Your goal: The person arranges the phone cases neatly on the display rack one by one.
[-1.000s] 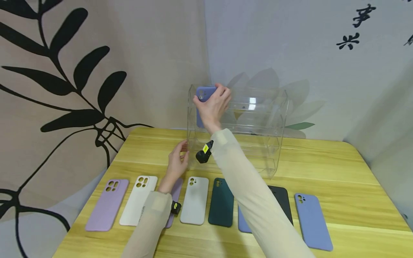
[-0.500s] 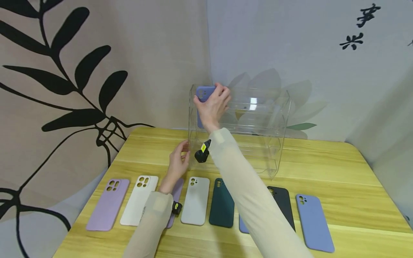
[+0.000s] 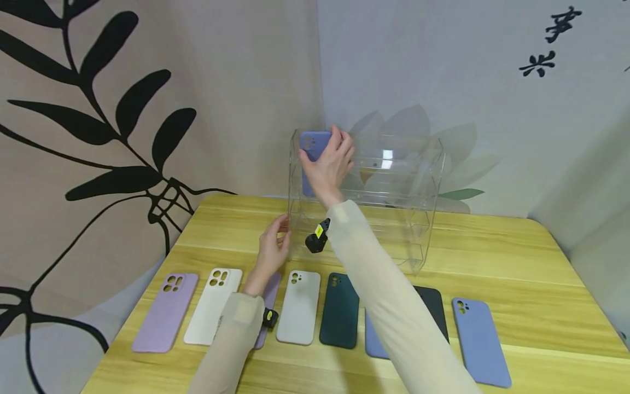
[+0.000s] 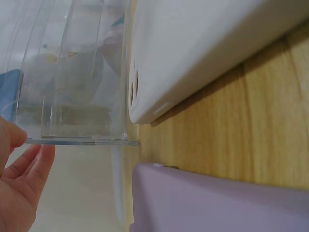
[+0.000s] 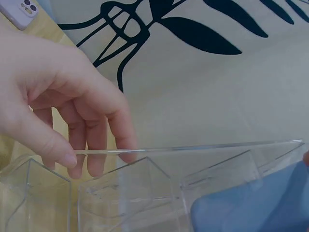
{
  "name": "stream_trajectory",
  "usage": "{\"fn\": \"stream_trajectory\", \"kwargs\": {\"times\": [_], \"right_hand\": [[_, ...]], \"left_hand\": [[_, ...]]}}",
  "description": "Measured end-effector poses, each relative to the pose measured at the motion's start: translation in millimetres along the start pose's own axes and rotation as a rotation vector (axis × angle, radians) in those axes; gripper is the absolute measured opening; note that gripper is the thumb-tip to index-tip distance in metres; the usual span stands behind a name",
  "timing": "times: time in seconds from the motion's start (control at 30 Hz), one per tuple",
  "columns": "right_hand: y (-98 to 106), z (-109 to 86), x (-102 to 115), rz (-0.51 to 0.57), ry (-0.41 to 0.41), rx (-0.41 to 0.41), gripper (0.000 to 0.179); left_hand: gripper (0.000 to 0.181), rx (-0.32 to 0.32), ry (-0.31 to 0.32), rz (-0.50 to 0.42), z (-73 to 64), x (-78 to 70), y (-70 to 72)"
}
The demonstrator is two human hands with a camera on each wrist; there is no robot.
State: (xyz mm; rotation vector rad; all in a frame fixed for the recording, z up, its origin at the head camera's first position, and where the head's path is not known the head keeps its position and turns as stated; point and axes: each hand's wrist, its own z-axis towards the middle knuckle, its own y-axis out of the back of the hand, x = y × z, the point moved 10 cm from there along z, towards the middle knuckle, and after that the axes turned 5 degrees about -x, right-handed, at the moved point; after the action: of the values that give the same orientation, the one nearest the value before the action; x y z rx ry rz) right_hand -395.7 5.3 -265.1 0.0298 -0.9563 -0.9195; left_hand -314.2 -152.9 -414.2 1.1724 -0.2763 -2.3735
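Observation:
A clear acrylic tiered stand [image 3: 389,191] stands at the back of the table. Upright in its top left tier is a periwinkle-blue phone case [image 3: 310,164], a blue shape in both wrist views. My right hand [image 3: 328,167] spans this case, thumb at its left edge and fingers by its upper right. Only a fingertip [image 5: 306,158] of that hand shows in the right wrist view. My left hand [image 3: 273,246] pinches the stand's left side panel [image 4: 82,141], thumb on one face and fingers on the other.
Several phone cases lie in a front row: lilac [image 3: 164,314], white [image 3: 209,312], purple [image 3: 272,293] under the left wrist, pale grey [image 3: 298,309], dark green [image 3: 339,314], blue [image 3: 375,336], black [image 3: 434,306] and blue [image 3: 482,342]. The right sleeve [image 3: 394,295] partly covers two. A wall stands behind.
My right hand has shifted slightly right and down against the phone case, its fingers a little more spread. The case stays in the top tier. My left hand keeps its place on the panel.

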Motion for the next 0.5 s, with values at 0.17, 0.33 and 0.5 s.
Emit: {"fn": "stream_trajectory", "kwargs": {"times": [0.17, 0.33, 0.5], "right_hand": [[10, -0.5, 4, 0.052, 0.071, -0.012, 0.076], [25, -1.4, 9, 0.133, 0.159, -0.04, 0.069], [37, -3.5, 10, 0.197, 0.205, -0.02, 0.068]], "left_hand": [[0.04, -0.008, 0.009, -0.002, 0.1, -1.0, 1.1], [0.04, 0.0, 0.02, 0.003, 0.2, -1.4, 0.4], [0.04, -0.003, 0.017, 0.004, -0.1, -2.2, -1.0]]}}
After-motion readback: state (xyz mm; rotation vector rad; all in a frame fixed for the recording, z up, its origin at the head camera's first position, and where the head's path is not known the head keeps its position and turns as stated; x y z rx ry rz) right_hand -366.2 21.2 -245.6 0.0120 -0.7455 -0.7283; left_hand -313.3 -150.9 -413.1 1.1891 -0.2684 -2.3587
